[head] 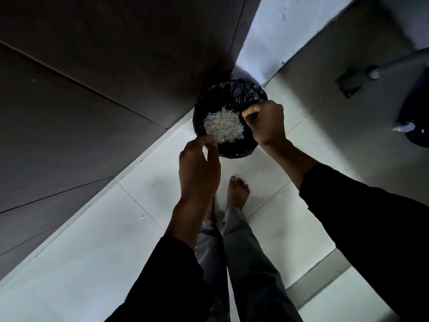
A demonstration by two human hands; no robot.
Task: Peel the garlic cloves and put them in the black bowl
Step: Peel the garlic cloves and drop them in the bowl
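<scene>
A round bin (251, 94) lined with a black plastic bag stands on the floor in a corner. Over its mouth shows a pale heap of garlic skins (224, 127). My left hand (199, 168) hovers over the bin's near rim and pinches the heap's lower left edge with thumb and fingers. My right hand (267, 123) is curled above the bin's right side, thumb and forefinger pinched at the heap's upper right edge. Whether a sheet or plate lies under the skins is too dark to tell. No black bowl or whole cloves are in view.
Dark cabinet fronts (92, 101) fill the left side. The floor is pale tile (97, 240). My bare feet (238, 192) stand just short of the bin. At the right edge are a dark blue rounded object (415, 126) and a grey pipe (399, 63).
</scene>
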